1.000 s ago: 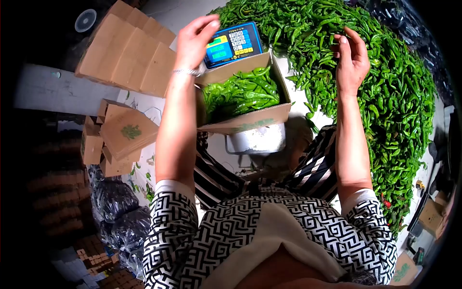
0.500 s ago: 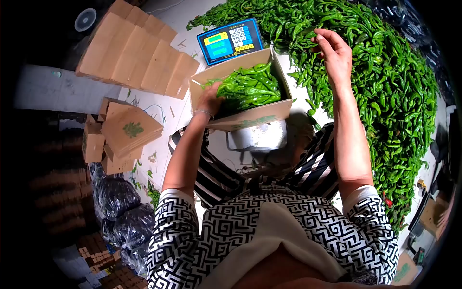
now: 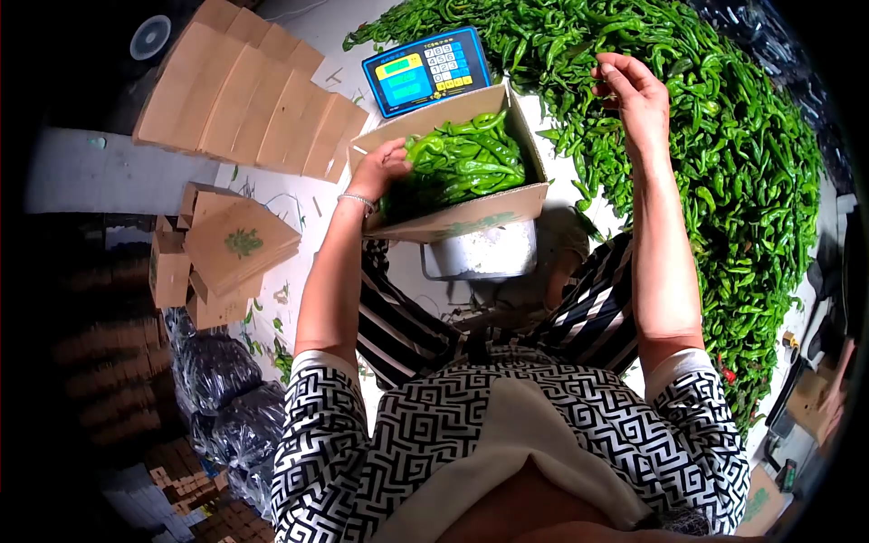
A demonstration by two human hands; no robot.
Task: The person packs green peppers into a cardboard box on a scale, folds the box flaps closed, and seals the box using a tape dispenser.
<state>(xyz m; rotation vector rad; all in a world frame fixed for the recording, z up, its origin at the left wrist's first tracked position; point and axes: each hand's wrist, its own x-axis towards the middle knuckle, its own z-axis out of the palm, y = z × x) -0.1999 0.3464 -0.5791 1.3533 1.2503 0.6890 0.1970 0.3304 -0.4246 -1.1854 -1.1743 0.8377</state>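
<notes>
Green peppers (image 3: 466, 163) lie in an open cardboard box (image 3: 480, 220) that rests on a metal scale plate (image 3: 480, 253). My left hand (image 3: 380, 170) is at the left side of the box, beside the peppers, fingers bent and apart, with nothing visible in them. Over the large pepper pile (image 3: 724, 190) is my right hand (image 3: 636, 98); its thumb and fingers are curled toward each other, and whatever they may hold is too small to make out. Behind the box, the blue scale display (image 3: 427, 71) shows lit green readouts.
A row of cardboard boxes (image 3: 244, 90) stands at the upper left. Printed cartons (image 3: 231, 240) sit below it, with dark plastic bags (image 3: 217, 371) nearer to me. Another person's arm (image 3: 837, 389) shows at the right edge, near a carton (image 3: 807, 403).
My left hand went down into the box and has since lifted to its left edge. The right hand has shifted slightly left and stays over the pile.
</notes>
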